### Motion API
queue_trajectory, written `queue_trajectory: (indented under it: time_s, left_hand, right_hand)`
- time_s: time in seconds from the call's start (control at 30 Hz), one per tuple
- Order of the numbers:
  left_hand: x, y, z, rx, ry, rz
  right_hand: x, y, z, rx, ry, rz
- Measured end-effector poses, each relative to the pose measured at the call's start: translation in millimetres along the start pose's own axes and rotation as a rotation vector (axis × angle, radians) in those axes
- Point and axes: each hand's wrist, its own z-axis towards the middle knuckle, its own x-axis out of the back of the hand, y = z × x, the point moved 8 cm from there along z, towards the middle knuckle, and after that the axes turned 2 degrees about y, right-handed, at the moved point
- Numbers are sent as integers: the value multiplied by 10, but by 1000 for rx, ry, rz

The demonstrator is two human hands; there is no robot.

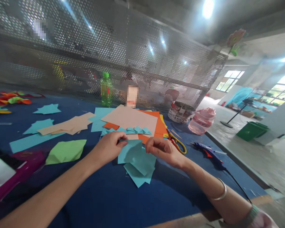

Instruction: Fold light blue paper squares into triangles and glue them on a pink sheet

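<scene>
My left hand (112,145) is closed, its thumb and fingers pinching the top left edge of a light blue paper square (130,151). Across from it, my right hand (166,151) has curled fingers beside the right edge of that square; what is in them, if anything, cannot be made out. Several more blue paper squares (139,177) lie overlapping below on the blue table. Just beyond my hands sits a row of small folded blue paper triangles (137,130), lying on pink and orange sheets.
Yellow-handled scissors (180,146) and a blue glue gun (210,155) lie to the right. A pink jug (202,121), a woven basket (180,112) and a green bottle (106,90) stand farther back. Green paper (66,151) and a purple object (21,171) are at left.
</scene>
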Motion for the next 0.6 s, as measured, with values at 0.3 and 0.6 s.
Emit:
queue_trajectory:
  time_s: [0.3, 0.6]
  left_hand:
    - [102, -104, 40, 105, 50, -24]
    - [35, -57, 13, 118, 23, -87]
  right_hand:
    - [-338, 9, -158, -1, -512, 160]
    - [184, 332, 33, -96, 276, 7]
